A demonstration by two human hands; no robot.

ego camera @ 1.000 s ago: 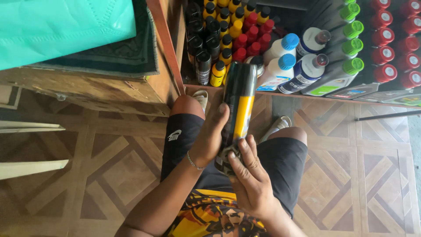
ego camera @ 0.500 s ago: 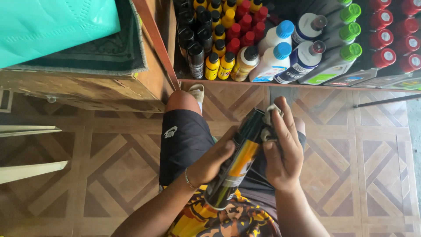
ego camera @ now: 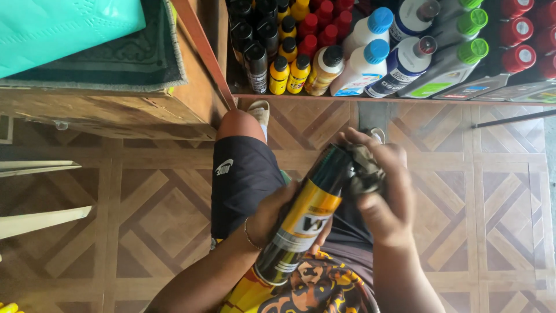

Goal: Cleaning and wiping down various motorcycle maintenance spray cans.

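A tall black and yellow spray can (ego camera: 306,217) lies tilted across my lap, its top pointing up and to the right. My left hand (ego camera: 277,213) wraps around the can's middle from the left. At the can's top, my right hand (ego camera: 382,194) presses a dark crumpled cloth (ego camera: 364,168) against the cap end. I am seated, with black shorts (ego camera: 243,179) and a bare knee below the can.
A low shelf (ego camera: 347,99) ahead holds several bottles with yellow, red, blue and green caps. A wooden cabinet (ego camera: 116,110) with a green mat and teal bag stands at the left. Patterned wood-look floor (ego camera: 498,191) surrounds me.
The can has tilted from upright to slanted across my lap. My right hand moved from the can's lower end up to its top with the cloth.
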